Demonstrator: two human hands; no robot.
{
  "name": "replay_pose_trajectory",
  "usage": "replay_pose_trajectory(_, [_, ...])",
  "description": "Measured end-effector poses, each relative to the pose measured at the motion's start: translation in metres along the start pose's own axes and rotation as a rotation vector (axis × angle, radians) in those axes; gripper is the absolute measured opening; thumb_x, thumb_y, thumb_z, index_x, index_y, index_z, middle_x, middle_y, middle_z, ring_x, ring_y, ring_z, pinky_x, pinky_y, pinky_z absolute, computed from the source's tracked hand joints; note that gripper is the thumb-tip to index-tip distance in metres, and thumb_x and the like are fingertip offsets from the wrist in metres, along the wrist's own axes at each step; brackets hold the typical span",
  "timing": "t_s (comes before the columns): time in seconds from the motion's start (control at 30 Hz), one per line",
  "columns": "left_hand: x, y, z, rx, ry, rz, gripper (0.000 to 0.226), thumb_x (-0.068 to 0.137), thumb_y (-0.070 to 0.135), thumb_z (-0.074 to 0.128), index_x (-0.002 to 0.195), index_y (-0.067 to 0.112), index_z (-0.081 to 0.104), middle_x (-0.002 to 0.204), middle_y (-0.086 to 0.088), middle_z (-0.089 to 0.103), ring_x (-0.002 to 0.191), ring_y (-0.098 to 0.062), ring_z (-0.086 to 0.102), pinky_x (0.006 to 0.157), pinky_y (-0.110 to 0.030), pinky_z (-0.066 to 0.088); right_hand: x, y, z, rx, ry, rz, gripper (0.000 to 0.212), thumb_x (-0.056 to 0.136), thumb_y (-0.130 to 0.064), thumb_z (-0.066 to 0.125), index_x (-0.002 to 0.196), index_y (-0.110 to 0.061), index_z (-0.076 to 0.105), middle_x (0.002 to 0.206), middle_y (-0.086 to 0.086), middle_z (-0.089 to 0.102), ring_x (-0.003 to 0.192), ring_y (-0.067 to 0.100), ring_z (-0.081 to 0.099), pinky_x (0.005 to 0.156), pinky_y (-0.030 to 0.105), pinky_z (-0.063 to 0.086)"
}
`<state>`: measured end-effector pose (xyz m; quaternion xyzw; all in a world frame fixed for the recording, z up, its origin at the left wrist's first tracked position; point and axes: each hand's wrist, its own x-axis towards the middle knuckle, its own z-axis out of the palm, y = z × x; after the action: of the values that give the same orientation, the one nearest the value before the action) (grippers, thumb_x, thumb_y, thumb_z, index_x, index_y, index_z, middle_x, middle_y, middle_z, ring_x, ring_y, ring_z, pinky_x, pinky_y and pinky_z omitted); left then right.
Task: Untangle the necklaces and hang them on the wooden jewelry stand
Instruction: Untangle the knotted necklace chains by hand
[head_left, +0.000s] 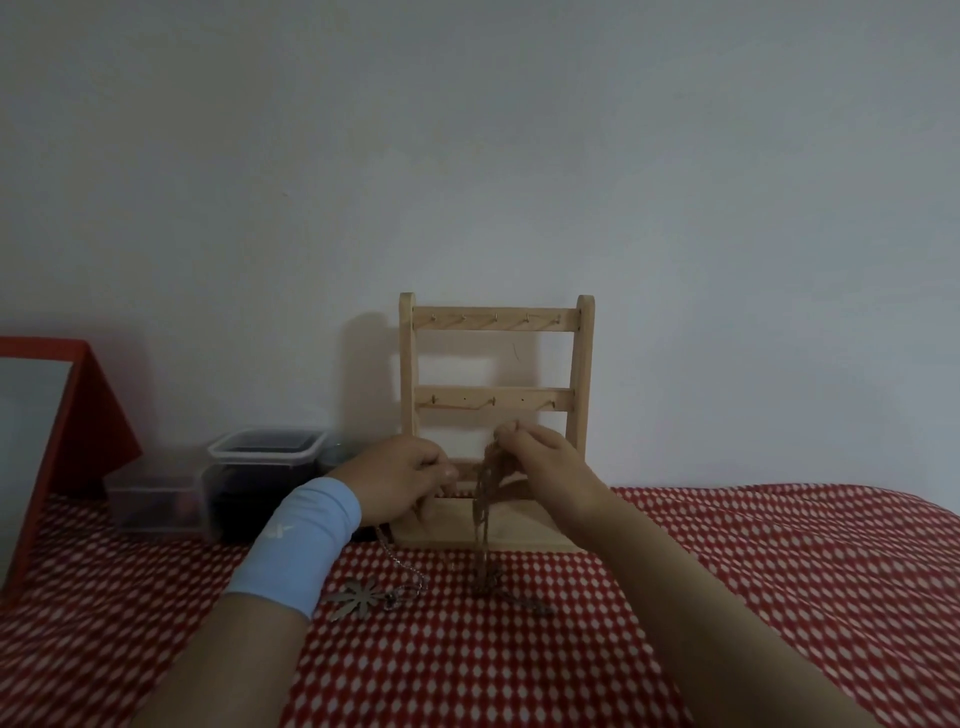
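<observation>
A wooden jewelry stand (496, 322) with two hook rails stands upright against the wall on the red checked cloth. My right hand (540, 462) pinches a brownish necklace (483, 525) in front of the stand's lower part; its chains hang down to the cloth. My left hand (400, 475), with a light blue wristband, is closed on strands at the stand's lower left. A silver chain with a flower pendant (361, 597) lies on the cloth below the left wrist. No necklace hangs on the hooks.
Two plastic containers (260, 467) sit at the left against the wall, beside a red-framed mirror (57, 441). The red checked cloth (779, 571) covers the whole surface, and a white wall stands right behind the stand.
</observation>
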<state>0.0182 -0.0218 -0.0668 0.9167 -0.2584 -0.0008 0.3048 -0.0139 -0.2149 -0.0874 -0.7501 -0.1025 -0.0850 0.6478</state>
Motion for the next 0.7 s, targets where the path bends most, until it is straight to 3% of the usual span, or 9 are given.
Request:
replay_pose_trajectory(0.07, [0.000,-0.004,-0.002,-0.039,0.042,-0.004,0.028,0.100,0.030,0.049,0.081,0.022,0.069,0.071,0.004,0.071,0.067,-0.006,0.063,0.066,-0.022,0.046,0.005,0.002,-0.003,0.142,0.032,0.008,0.029,0.107,-0.026,0.042,0.101,-0.003,0.059,0.089,0.009,0.070,0.088,0.027,0.069,0.089,0.047,0.060])
replay_pose_trajectory(0.13, [0.000,-0.006,-0.003,-0.049,0.054,0.008,0.028,0.100,0.028,0.050,0.080,0.020,0.068,0.080,0.004,0.071,0.079,-0.012,0.064,0.074,-0.024,0.049,0.010,0.002,-0.004,0.277,0.058,0.027,0.025,0.107,-0.025,0.040,0.100,-0.006,0.054,0.081,0.009,0.068,0.083,0.028,0.068,0.088,0.047,0.059])
replay_pose_trajectory(0.3, [0.000,-0.001,-0.004,-0.075,0.124,0.045,0.029,0.102,0.025,0.044,0.084,0.018,0.065,0.078,0.004,0.067,0.078,-0.016,0.060,0.077,-0.031,0.048,0.009,0.003,-0.005,0.284,0.032,0.049,0.023,0.109,-0.023,0.045,0.089,-0.013,0.050,0.067,0.000,0.049,0.056,0.017,0.049,0.068,0.039,0.057])
replay_pose_trajectory(0.37, [-0.001,0.004,-0.008,-0.159,0.147,0.040,0.029,0.102,0.026,0.043,0.084,0.017,0.064,0.071,0.003,0.065,0.067,-0.015,0.058,0.068,-0.030,0.048,0.007,0.004,-0.005,0.226,-0.018,0.018,0.016,0.106,-0.017,0.050,0.092,-0.012,0.055,0.072,0.002,0.050,0.058,0.015,0.051,0.071,0.038,0.057])
replay_pose_trajectory(0.43, [-0.003,0.009,-0.010,-0.288,0.156,0.021,0.029,0.103,0.026,0.041,0.084,0.017,0.061,0.066,0.004,0.061,0.048,-0.007,0.047,0.049,-0.022,0.040,0.004,0.005,-0.005,0.196,-0.077,-0.015,0.007,0.100,-0.008,0.059,0.106,-0.009,0.063,0.089,0.008,0.060,0.075,0.022,0.066,0.082,0.040,0.059])
replay_pose_trajectory(0.53, [-0.007,0.015,-0.011,-0.456,0.084,0.022,0.027,0.104,0.025,0.040,0.095,0.012,0.061,0.067,0.002,0.062,0.041,-0.008,0.036,0.039,-0.019,0.028,0.002,0.007,-0.001,0.091,-0.129,-0.010,0.044,0.091,0.000,0.070,0.131,-0.015,0.061,0.125,0.008,0.064,0.103,0.026,0.072,0.090,0.039,0.060])
replay_pose_trajectory(0.6, [-0.009,0.016,-0.011,-0.513,0.031,0.044,0.024,0.104,0.022,0.041,0.101,0.012,0.063,0.068,0.002,0.063,0.041,-0.009,0.033,0.038,-0.018,0.025,0.001,0.008,0.004,-0.061,-0.195,-0.006,0.051,0.090,-0.001,0.071,0.137,-0.017,0.058,0.126,0.009,0.066,0.095,0.021,0.072,0.081,0.030,0.059])
replay_pose_trajectory(0.7, [-0.011,0.018,-0.012,-0.580,0.026,0.060,0.024,0.103,0.018,0.044,0.104,0.011,0.067,0.069,0.002,0.062,0.037,-0.004,0.034,0.037,-0.016,0.023,0.001,0.010,0.007,-0.287,-0.236,0.020,0.028,0.094,-0.013,0.070,0.122,-0.014,0.069,0.104,0.006,0.074,0.069,0.012,0.061,0.065,0.025,0.052])
